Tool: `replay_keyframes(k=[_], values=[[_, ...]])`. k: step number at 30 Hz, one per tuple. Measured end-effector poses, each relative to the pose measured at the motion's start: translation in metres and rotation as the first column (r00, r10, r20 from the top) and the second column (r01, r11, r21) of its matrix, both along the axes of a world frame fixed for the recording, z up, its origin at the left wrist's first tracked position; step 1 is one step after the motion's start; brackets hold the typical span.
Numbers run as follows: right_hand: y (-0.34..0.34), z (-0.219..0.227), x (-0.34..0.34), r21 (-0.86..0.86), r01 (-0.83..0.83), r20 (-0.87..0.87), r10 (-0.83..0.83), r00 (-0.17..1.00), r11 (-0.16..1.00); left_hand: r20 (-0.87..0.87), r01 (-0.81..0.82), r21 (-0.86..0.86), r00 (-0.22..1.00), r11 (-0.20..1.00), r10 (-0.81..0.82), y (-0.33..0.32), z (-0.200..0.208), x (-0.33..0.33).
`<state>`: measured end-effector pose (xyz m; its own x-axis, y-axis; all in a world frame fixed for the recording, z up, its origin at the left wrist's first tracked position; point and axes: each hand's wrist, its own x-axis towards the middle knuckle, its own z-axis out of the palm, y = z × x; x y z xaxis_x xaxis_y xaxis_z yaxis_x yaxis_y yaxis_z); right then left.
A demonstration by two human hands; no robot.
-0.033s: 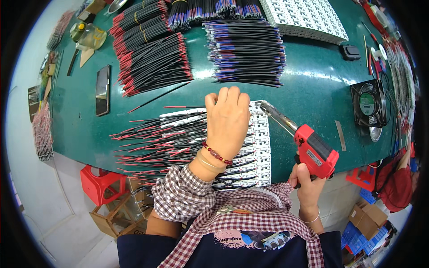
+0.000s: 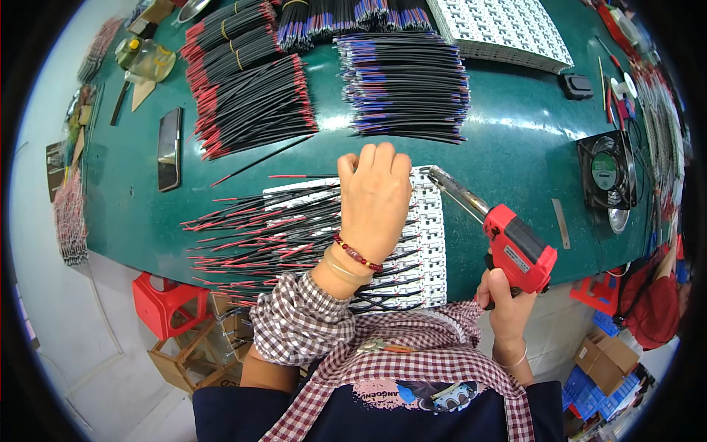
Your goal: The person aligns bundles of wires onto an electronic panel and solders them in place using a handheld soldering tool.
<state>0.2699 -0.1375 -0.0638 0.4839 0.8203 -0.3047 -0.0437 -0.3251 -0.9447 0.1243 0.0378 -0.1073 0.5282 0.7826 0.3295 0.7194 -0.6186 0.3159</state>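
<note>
My left hand [image 2: 375, 188] is closed over the upper part of a white circuit board panel [image 2: 431, 243]. A black wire [image 2: 313, 176] with a red end runs into its left side; the fingertips are hidden beneath the fist. My right hand [image 2: 508, 306] grips a red and black soldering gun [image 2: 521, 250] by its handle. The metal tip of the gun reaches the panel's top edge, just right of my left fist. Many black wires with red ends [image 2: 243, 243] lie across the panel in rows and stick out past its left side.
Farther back lie bundles of red-ended black wires [image 2: 254, 107], a stack of blue-ended wires [image 2: 405, 88] and stacked white panels [image 2: 504, 33]. A phone [image 2: 169, 149] rests at left. To the right are a black fan [image 2: 606, 171], a metal strip [image 2: 561, 223] and a black box [image 2: 577, 87].
</note>
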Motion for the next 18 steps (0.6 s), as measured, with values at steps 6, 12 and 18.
replay_keyframes(k=[6,12,18], values=[[-0.0004,-0.0046,-0.0004,-0.037,-0.029,-0.006,0.029,1.000,0.999,-0.013,0.001,0.004,1.000,1.000,-0.001,0.0003,-0.0007,-0.0005],[0.0011,-0.0059,-0.0004,-0.013,-0.030,-0.005,0.030,1.000,0.999,-0.019,-0.013,0.030,1.000,0.999,0.013,0.0017,-0.0035,0.0002],[-0.0029,-0.0062,0.0051,0.099,0.044,-0.045,-0.040,0.998,0.994,-0.043,-0.010,0.064,0.999,0.998,0.013,0.0011,-0.0052,0.0017]])
